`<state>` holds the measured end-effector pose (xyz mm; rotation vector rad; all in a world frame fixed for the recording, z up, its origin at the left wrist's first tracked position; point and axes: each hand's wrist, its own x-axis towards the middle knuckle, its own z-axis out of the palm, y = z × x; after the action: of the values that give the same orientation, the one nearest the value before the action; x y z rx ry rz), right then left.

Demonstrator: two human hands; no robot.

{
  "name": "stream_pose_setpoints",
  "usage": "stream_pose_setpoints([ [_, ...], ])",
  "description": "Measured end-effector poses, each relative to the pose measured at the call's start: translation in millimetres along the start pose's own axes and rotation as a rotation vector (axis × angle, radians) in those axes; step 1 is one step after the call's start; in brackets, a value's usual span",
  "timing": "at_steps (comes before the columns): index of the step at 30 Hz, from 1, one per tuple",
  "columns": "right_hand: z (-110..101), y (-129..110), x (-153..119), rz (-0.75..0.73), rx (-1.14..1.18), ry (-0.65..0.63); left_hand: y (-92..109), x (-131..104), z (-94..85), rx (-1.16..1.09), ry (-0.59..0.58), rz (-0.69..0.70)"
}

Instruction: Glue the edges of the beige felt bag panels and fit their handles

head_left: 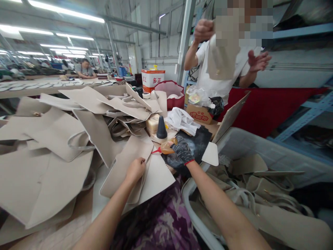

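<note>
We hold the amber squeeze bottle (167,148) in our gloved right hand (183,149), just on the near side of the black cone (161,129), its red nozzle (156,150) by the edge of the beige panel (127,156), which our left hand (136,169) pinches, nearer us and left of that cone. Farther left of the cone we see heaped beige pieces (58,130); to its right, a pale bin (244,142) and, beyond, a co-worker (204,74).

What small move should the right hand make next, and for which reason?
Probably the right hand should guide the bottle's red nozzle along the panel's near edge: the nozzle already points there, and the left hand holds the panel by that edge. Whether the tip touches is unclear.
</note>
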<state>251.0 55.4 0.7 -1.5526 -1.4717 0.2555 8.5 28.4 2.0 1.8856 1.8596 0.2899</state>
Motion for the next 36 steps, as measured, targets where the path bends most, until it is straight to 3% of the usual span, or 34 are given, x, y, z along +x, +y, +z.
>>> stream_pose_setpoints([
  [36, -24.0, -36.6, -75.2, 0.073, 0.185, -0.088, 1.3, -6.5, 0.2, 0.014, 0.026, 0.032],
])
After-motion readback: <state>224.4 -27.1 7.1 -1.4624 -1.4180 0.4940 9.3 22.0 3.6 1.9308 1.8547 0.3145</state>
